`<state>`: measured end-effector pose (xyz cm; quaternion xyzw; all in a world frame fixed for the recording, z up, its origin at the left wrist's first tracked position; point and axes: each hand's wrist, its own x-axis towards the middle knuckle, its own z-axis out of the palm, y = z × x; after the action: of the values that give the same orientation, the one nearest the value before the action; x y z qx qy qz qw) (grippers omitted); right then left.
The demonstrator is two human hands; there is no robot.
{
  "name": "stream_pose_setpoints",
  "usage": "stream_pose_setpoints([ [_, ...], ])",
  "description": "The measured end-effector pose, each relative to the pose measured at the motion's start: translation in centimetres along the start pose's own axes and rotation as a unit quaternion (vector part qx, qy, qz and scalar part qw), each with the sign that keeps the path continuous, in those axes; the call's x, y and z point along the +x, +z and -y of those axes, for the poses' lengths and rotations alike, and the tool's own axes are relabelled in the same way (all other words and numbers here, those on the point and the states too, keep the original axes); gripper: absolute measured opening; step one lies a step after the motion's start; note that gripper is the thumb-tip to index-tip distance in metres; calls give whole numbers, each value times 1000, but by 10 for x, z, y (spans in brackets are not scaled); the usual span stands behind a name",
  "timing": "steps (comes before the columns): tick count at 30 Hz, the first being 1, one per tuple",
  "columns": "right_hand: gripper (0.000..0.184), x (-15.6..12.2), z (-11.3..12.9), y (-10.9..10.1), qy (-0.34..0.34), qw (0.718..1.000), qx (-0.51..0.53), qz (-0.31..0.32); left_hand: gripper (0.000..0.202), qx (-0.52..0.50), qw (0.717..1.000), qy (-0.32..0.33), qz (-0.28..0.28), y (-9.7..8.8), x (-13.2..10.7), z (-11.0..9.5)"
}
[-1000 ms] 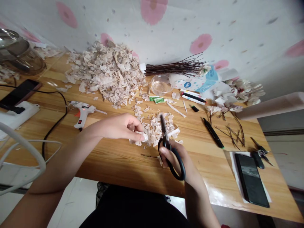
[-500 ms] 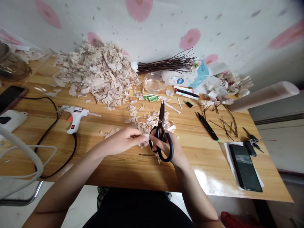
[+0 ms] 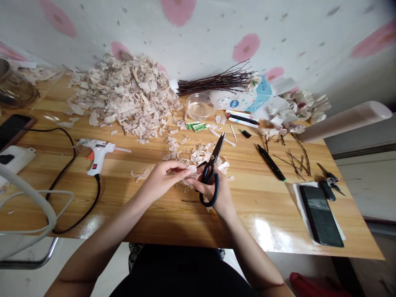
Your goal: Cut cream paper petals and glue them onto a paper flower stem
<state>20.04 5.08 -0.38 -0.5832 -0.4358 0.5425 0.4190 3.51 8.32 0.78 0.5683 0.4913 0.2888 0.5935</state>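
Over the table (image 3: 154, 214), the left hand (image 3: 162, 178) pinches a small pale scrap (image 3: 192, 168); the right hand (image 3: 224, 199), closed through the handles of black scissors (image 3: 214, 159), touches it too, shut blades tilted away to free its fingertips.

The left hand (image 3: 163, 179) and right hand (image 3: 215, 192) run into bare forearms; behind the hands, black clothing (image 3: 182, 272) covers the lap

Bright, even light; glare on table (image 3: 272, 237) front; wide-angle edge bending.
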Motion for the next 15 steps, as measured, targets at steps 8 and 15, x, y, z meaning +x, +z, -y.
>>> stream_pose_setpoints([
  [8,43,-1,-3,1,-16,1000,10,-1,23,-27,999,-11,-19,7,-3,3],
  [15,46,0,-4,0,4,999,31,-15,26,30,998,11,-48,8,-7,5],
])
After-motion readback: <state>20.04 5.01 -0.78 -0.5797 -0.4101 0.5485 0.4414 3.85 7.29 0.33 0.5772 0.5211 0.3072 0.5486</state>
